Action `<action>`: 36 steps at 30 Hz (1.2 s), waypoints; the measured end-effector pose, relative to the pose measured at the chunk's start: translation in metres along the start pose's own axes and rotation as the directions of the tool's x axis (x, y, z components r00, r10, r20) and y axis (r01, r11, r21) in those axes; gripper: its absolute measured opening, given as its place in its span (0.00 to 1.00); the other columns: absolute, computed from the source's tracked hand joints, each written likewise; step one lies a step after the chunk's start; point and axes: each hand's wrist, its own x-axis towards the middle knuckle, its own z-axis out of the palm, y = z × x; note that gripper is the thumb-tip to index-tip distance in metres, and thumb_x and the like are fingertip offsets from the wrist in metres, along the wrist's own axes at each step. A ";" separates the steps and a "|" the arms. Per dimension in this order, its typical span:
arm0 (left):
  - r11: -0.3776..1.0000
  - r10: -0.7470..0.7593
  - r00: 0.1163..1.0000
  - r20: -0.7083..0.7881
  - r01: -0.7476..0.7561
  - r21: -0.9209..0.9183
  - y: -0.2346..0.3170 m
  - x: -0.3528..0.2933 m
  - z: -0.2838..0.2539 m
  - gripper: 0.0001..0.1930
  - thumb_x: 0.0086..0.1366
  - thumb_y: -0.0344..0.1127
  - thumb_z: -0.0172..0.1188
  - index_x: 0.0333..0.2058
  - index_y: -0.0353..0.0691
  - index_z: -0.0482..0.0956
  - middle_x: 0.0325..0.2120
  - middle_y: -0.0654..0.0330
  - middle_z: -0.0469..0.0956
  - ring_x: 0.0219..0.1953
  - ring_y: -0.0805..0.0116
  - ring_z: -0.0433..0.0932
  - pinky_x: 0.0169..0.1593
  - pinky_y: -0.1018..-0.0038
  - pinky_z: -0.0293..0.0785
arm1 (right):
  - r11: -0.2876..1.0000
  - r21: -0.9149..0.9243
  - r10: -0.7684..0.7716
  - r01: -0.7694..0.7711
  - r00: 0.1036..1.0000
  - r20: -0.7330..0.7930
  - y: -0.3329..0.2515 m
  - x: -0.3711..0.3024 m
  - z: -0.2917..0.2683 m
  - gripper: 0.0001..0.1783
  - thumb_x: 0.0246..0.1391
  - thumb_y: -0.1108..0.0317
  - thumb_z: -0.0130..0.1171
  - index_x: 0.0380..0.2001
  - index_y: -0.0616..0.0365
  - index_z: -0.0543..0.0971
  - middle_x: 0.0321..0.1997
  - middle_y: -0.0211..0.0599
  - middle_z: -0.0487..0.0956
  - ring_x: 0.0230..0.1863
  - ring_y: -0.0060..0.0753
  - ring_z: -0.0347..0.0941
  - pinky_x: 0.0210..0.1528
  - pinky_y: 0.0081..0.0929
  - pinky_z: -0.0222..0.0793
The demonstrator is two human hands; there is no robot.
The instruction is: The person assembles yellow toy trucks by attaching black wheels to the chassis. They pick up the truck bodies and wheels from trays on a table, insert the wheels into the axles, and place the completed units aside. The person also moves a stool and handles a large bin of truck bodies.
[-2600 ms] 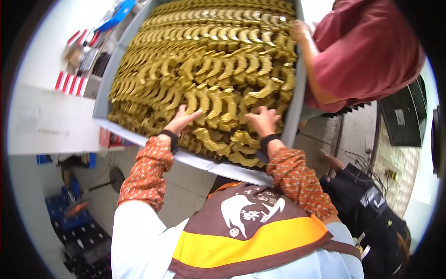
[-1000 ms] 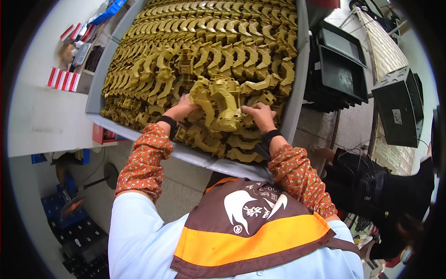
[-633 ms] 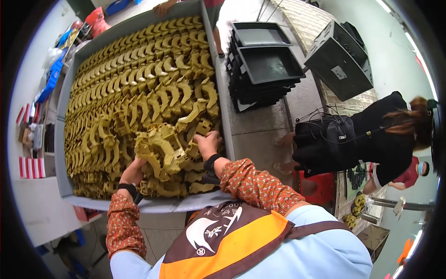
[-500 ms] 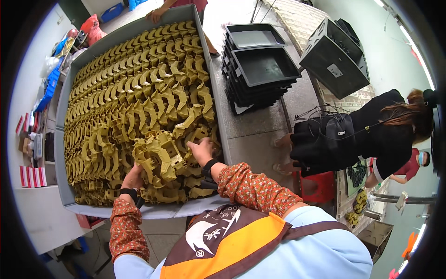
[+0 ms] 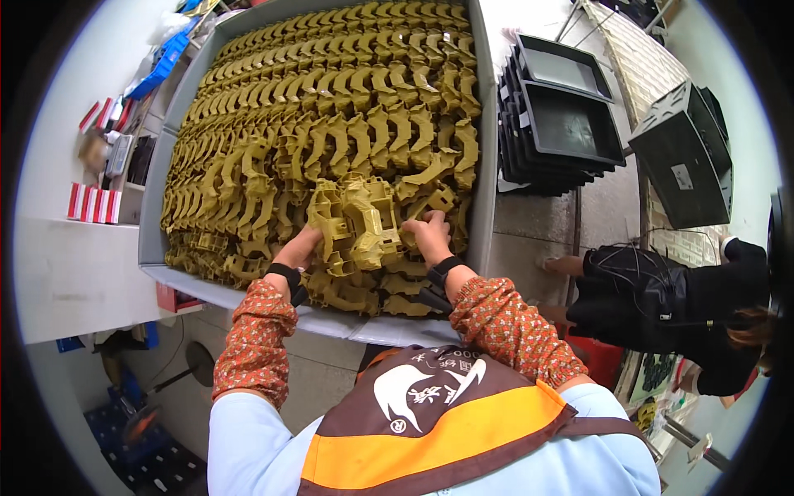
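Observation:
A large grey bin (image 5: 151, 211) in front of me is filled with rows of curved, olive-yellow moulded plastic parts (image 5: 331, 87). Near its front side, a small cluster of these plastic parts (image 5: 364, 227) lies raised over the others, between my two hands. My left hand (image 5: 303, 246) is closed at the cluster's left edge, its fingertips partly hidden behind the part. My right hand (image 5: 431, 238) is closed with bent fingers on a plastic part at the cluster's right side. Both wrists wear black bands under patterned red sleeves.
Stacked black trays (image 5: 571, 124) stand right of the bin, with a dark crate (image 5: 682, 157) beyond them. A person in black (image 5: 686, 302) is at a workbench on the right. Left are a white table (image 5: 83, 277) and red-and-white boxes (image 5: 93, 204).
My view has turned, so the bin and trays appear farther right and higher. Both hands stay at the same cluster of plastic parts. The other person's hand on the bin's far rim has left view.

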 end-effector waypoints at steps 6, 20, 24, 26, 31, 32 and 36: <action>0.999 -0.013 1.000 0.000 0.013 -0.036 -0.022 0.022 -0.027 0.24 0.71 0.42 0.57 0.63 0.42 0.69 0.52 0.61 0.79 0.50 0.68 0.79 0.51 0.68 0.78 | 0.998 -0.064 0.008 -0.006 1.000 0.029 0.006 0.004 -0.006 0.48 0.45 0.55 0.67 0.66 0.60 0.58 0.65 0.69 0.61 0.64 0.71 0.61 0.65 0.50 0.60; 0.990 -0.018 0.994 -0.112 0.002 -0.140 -0.030 0.015 -0.019 0.26 0.70 0.39 0.58 0.64 0.43 0.68 0.50 0.60 0.80 0.49 0.68 0.79 0.52 0.70 0.77 | 0.601 0.794 0.182 0.089 0.953 -0.244 0.064 0.255 -0.389 0.27 0.56 0.70 0.62 0.58 0.67 0.71 0.61 0.58 0.72 0.57 0.56 0.75 0.52 0.49 0.79; 0.997 -0.068 0.971 -0.229 0.058 -0.051 0.003 -0.004 0.011 0.28 0.70 0.41 0.59 0.66 0.43 0.65 0.54 0.61 0.78 0.50 0.70 0.79 0.53 0.70 0.78 | 0.567 0.823 0.352 -0.042 0.915 -0.196 0.115 0.341 -0.395 0.42 0.56 0.66 0.65 0.70 0.63 0.58 0.75 0.63 0.53 0.71 0.63 0.59 0.64 0.58 0.68; 0.987 -0.155 0.958 -0.243 0.137 -0.089 0.001 -0.010 0.006 0.31 0.67 0.45 0.64 0.66 0.44 0.66 0.54 0.61 0.77 0.49 0.70 0.80 0.52 0.68 0.79 | 0.537 0.842 0.307 -0.047 0.941 -0.143 0.122 0.367 -0.381 0.50 0.56 0.62 0.67 0.73 0.58 0.49 0.78 0.60 0.46 0.76 0.61 0.48 0.70 0.57 0.59; 0.978 -0.162 0.960 -0.228 0.125 -0.168 0.012 -0.011 0.031 0.34 0.66 0.45 0.67 0.67 0.44 0.64 0.55 0.61 0.77 0.50 0.69 0.80 0.52 0.67 0.79 | 0.304 0.952 0.262 -0.016 0.963 -0.067 0.138 0.434 -0.390 0.44 0.56 0.59 0.69 0.70 0.56 0.59 0.75 0.54 0.56 0.75 0.56 0.52 0.71 0.55 0.59; 0.975 -0.175 0.953 -0.249 0.132 -0.177 0.012 -0.016 0.034 0.35 0.66 0.45 0.66 0.67 0.44 0.64 0.56 0.61 0.77 0.51 0.69 0.80 0.52 0.67 0.79 | 0.305 0.952 0.309 0.029 0.943 -0.128 0.136 0.442 -0.385 0.36 0.55 0.58 0.70 0.62 0.57 0.68 0.68 0.51 0.66 0.70 0.52 0.60 0.68 0.53 0.64; 0.978 -0.164 0.952 -0.259 0.123 -0.168 0.005 -0.004 0.022 0.38 0.66 0.45 0.66 0.71 0.49 0.58 0.59 0.62 0.74 0.54 0.69 0.77 0.56 0.68 0.76 | 0.473 0.880 0.463 -0.045 0.863 -0.205 0.141 0.479 -0.400 0.22 0.51 0.56 0.73 0.42 0.56 0.76 0.35 0.40 0.79 0.24 0.35 0.73 0.17 0.24 0.72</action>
